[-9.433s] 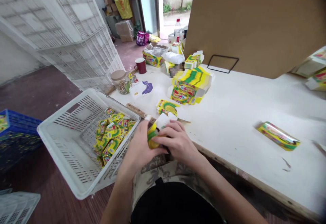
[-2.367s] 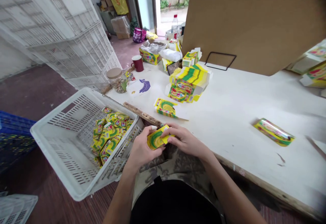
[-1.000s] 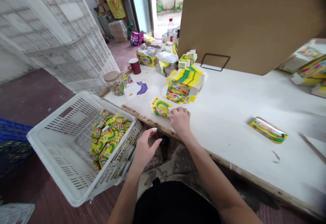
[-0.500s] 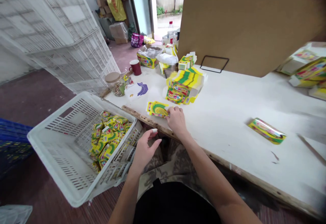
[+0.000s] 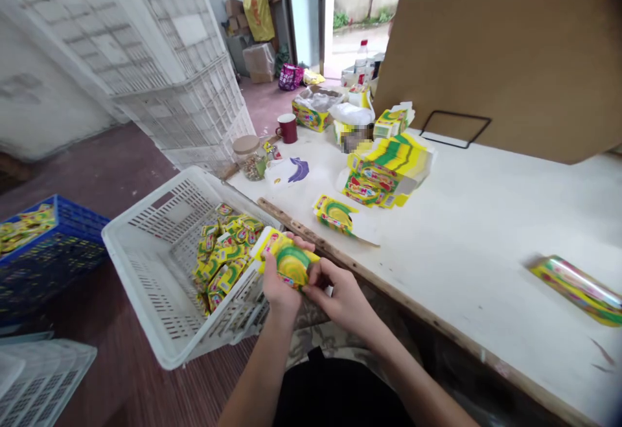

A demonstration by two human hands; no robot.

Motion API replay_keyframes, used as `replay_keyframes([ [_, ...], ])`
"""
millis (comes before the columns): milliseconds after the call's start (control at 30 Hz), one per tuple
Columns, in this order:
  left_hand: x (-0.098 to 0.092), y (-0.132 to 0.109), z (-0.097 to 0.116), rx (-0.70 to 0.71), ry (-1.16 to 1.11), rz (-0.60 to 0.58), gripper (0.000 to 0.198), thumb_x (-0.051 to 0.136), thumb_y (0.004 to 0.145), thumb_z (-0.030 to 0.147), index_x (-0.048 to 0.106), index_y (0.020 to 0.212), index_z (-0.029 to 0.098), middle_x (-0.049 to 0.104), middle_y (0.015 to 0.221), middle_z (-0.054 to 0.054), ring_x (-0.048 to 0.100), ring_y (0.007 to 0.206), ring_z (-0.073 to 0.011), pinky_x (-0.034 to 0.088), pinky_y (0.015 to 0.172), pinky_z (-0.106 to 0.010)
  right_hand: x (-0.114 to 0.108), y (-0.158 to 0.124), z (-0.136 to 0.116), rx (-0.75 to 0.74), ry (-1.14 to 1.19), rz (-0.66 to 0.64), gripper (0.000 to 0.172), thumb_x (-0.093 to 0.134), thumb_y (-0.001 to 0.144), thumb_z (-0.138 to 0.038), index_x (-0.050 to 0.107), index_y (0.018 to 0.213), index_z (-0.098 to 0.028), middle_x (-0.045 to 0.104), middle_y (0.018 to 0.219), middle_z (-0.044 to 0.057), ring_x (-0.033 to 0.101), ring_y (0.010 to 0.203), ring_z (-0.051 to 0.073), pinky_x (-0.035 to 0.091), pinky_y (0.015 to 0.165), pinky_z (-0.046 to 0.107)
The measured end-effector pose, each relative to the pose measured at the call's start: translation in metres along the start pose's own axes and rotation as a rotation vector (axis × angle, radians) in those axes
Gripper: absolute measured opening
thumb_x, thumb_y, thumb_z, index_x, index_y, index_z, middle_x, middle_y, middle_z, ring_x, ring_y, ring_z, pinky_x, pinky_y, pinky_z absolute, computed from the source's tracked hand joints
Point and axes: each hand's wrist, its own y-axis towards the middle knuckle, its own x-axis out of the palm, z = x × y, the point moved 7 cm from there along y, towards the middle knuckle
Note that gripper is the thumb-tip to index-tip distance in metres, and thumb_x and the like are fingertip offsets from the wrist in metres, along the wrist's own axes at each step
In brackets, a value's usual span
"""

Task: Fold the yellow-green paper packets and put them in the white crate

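A small yellow and green printed carton (image 5: 287,257) is held in front of me, above the near edge of the table. My left hand (image 5: 283,288) wraps around it from the left, thumb on the near side. At its right end, the fingers of my right hand (image 5: 335,288) pinch the carton. Another flat yellow carton (image 5: 335,213) lies on the table just beyond my hands. Behind it stands a stack of flattened yellow cartons (image 5: 389,168). Left of my hands, a white plastic crate (image 5: 146,297) holds a heap of small yellow packets (image 5: 228,255).
The white table (image 5: 466,232) has a wooden edge strip. On it are a lidded jar (image 5: 247,158), a red mug (image 5: 287,129), a shiny yellow pack (image 5: 580,289) and a large cardboard sheet (image 5: 495,57). Stacked white crates (image 5: 179,77) and a blue crate (image 5: 53,258) stand left.
My right hand has drawn back from the table toward me, and a carton is now between both hands. My left hand has closed around it. The view has shifted left.
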Motion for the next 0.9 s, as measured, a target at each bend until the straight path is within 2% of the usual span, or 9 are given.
replay_keyframes([
  [133,-0.006,-0.002,0.012,0.015,-0.05,0.103,0.051,0.024,0.087,0.067,0.05,0.089,0.023,0.043,0.069,0.001,0.048,0.061,-0.0137,0.05,0.066,-0.029,0.011,0.001,-0.007,-0.012,0.093,-0.024,0.012,0.065,0.075,-0.017,0.054,0.079,-0.02,0.056,0.077,-0.002,0.051,0.072,0.013,0.042,0.067,0.025],
  [267,-0.009,-0.007,0.004,0.017,-0.046,0.008,0.055,0.036,0.081,0.073,0.053,0.092,0.022,0.054,0.081,-0.003,0.056,0.072,-0.0158,0.051,0.069,-0.03,0.002,0.005,0.004,0.056,0.241,0.01,0.027,0.074,0.07,-0.028,0.049,0.078,-0.02,0.048,0.07,-0.005,0.044,0.063,0.011,0.036,0.057,0.023],
  [333,-0.012,-0.01,-0.003,-0.017,-0.02,-0.013,0.051,0.057,0.074,0.067,0.055,0.095,0.021,0.06,0.089,-0.004,0.059,0.077,-0.0164,0.052,0.07,-0.029,-0.008,0.006,0.009,0.072,0.293,0.051,0.033,0.075,0.07,-0.034,0.049,0.085,-0.02,0.047,0.07,-0.005,0.044,0.063,0.011,0.035,0.055,0.022],
  [400,-0.019,-0.011,-0.007,-0.035,0.011,0.055,0.042,0.071,0.069,0.054,0.057,0.09,0.02,0.061,0.083,0.0,0.059,0.071,-0.0125,0.05,0.066,-0.024,-0.012,0.004,0.009,0.066,0.289,0.018,0.032,0.071,0.076,-0.037,0.052,0.094,-0.019,0.05,0.073,-0.004,0.047,0.065,0.011,0.037,0.057,0.022],
  [533,-0.027,-0.012,-0.008,-0.031,0.047,0.177,0.027,0.072,0.075,0.04,0.057,0.078,0.018,0.06,0.068,0.005,0.054,0.058,-0.0068,0.046,0.057,-0.017,-0.016,0.0,0.006,0.052,0.108,0.016,0.017,0.057,0.087,-0.033,0.058,0.095,-0.018,0.054,0.072,-0.002,0.049,0.063,0.012,0.039,0.058,0.024],
  [600,-0.025,-0.011,-0.008,-0.05,0.084,0.147,0.026,0.071,0.077,0.039,0.061,0.083,0.016,0.066,0.076,0.001,0.06,0.065,-0.0103,0.05,0.064,-0.021,-0.024,0.0,0.006,0.026,0.006,0.095,0.012,0.056,0.088,-0.027,0.061,0.094,-0.018,0.059,0.073,-0.001,0.052,0.065,0.014,0.042,0.061,0.026],
  [700,-0.024,-0.009,0.005,0.015,0.151,0.091,0.031,0.064,0.082,0.04,0.062,0.104,0.017,0.069,0.103,-0.006,0.065,0.094,-0.0179,0.052,0.087,-0.03,-0.043,-0.001,-0.001,-0.097,-0.17,0.243,0.013,0.057,0.088,-0.019,0.064,0.098,-0.021,0.066,0.089,0.003,0.06,0.081,0.018,0.047,0.074,0.03],
  [800,-0.026,-0.011,0.042,0.273,0.317,0.107,0.053,0.064,0.083,0.035,0.045,0.131,0.022,0.051,0.136,-0.01,0.049,0.127,-0.0211,0.037,0.109,-0.036,-0.058,-0.004,-0.017,-0.259,-0.458,0.367,0.019,0.054,0.089,-0.014,0.067,0.1,-0.022,0.066,0.095,0.006,0.057,0.091,0.022,0.046,0.082,0.036],
  [900,-0.009,-0.013,0.067,0.412,0.709,-0.07,0.087,0.079,0.068,0.035,0.032,0.139,0.022,0.037,0.147,-0.013,0.034,0.139,-0.0288,0.026,0.116,-0.045,-0.048,-0.004,-0.03,-0.388,-0.695,0.269,0.023,0.052,0.09,-0.013,0.069,0.1,-0.024,0.067,0.093,0.006,0.054,0.09,0.023,0.043,0.082,0.039],
])
